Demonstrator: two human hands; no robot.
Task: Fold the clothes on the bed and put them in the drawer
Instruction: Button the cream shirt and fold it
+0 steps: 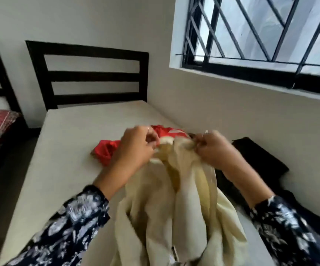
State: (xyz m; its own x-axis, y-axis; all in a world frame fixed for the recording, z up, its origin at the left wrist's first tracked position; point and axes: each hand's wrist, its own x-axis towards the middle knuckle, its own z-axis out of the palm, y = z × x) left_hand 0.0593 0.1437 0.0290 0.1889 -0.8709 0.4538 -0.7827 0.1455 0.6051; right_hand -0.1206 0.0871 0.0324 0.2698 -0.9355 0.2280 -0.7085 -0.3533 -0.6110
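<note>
Cream cloth point(176, 217) hangs bunched from both my hands: left hand point(134, 148) pinches its top edge, right hand point(215, 150) grips it, above the bed point(69, 150), red garment point(109, 150) behind.

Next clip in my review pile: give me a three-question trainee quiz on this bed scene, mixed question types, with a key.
1. True or false: both hands, the left hand and the right hand, have a grip on the cream garment.
2. Which garment lies on the mattress just beyond the left hand? A) the red garment B) a blue towel C) a green sock
3. Fill in: the black garment lies on the side of the bed next to the wall under the ____.

Key
1. True: each hand pinches its bunched upper edge.
2. A
3. window
</note>
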